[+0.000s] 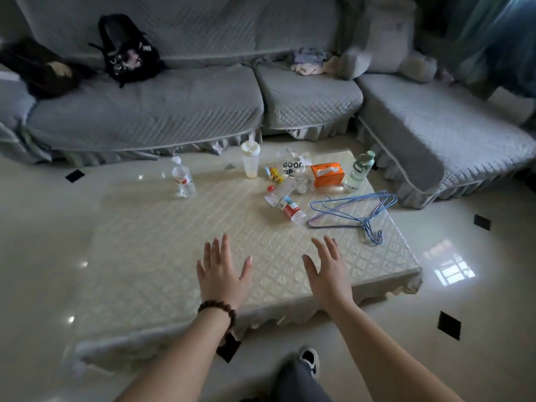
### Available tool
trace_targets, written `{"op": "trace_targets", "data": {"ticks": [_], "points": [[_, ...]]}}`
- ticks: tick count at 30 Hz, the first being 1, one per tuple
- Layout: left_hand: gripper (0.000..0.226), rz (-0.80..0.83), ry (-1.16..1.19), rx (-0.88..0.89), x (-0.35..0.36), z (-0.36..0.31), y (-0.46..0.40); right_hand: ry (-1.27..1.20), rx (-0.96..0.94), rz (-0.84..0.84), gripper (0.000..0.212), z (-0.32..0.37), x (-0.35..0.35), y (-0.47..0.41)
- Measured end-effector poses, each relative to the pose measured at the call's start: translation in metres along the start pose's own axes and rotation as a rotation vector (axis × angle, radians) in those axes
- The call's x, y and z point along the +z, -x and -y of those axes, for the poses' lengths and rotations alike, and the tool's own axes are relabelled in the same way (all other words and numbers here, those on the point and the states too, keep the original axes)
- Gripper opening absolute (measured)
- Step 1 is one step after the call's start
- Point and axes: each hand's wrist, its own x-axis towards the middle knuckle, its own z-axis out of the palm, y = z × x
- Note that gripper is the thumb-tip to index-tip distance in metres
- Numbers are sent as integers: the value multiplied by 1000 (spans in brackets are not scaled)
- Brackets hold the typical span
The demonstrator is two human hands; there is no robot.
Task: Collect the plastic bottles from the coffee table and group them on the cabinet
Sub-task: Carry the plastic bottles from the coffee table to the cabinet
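A low coffee table (174, 256) with a cream patterned cover fills the middle of the head view. A clear plastic bottle (182, 178) with a red label stands upright at its far left. Another clear bottle (285, 204) with a red cap and red label lies on its side near the far middle. A pale green bottle (359, 171) stands at the far right. My left hand (222, 271) and my right hand (329, 271) hover over the near part of the table, fingers spread, holding nothing. No cabinet is in view.
A lidded plastic cup (251, 161), an orange tissue box (327, 174), small toys (274, 173), a clear bag (293, 166) and blue wire hangers (353, 213) lie on the far half. A grey sofa (145, 111) wraps the far and right sides. Glossy floor (43, 256) surrounds the table.
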Motion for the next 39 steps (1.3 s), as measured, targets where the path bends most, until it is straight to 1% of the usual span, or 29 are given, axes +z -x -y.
{"op": "trace_targets", "data": {"ticks": [8, 14, 22, 25, 30, 35, 37, 39], "points": [[74, 5, -14, -85, 21, 3, -70, 28, -48, 84, 50, 1, 22, -100], [74, 22, -61, -128, 62, -10, -144, 5, -5, 132, 50, -14, 38, -195], [74, 13, -78, -170, 121, -8, -231, 52, 17, 252, 56, -53, 98, -301], [74, 6, -92, -180, 141, 7, -253, 70, 48, 308, 62, -61, 130, -332], [74, 5, -119, -192, 176, 45, -281, 156, 131, 333, 76, -81, 185, -382], [73, -1, -141, -171, 203, 82, -297, 159, 223, 374, 85, -106, 235, -408], [74, 9, -139, -169, 209, 96, -298, 183, 225, 364, 86, -113, 250, -408], [74, 15, -142, -170, 211, 109, -298, 215, 225, 316, 80, -116, 262, -405]]}}
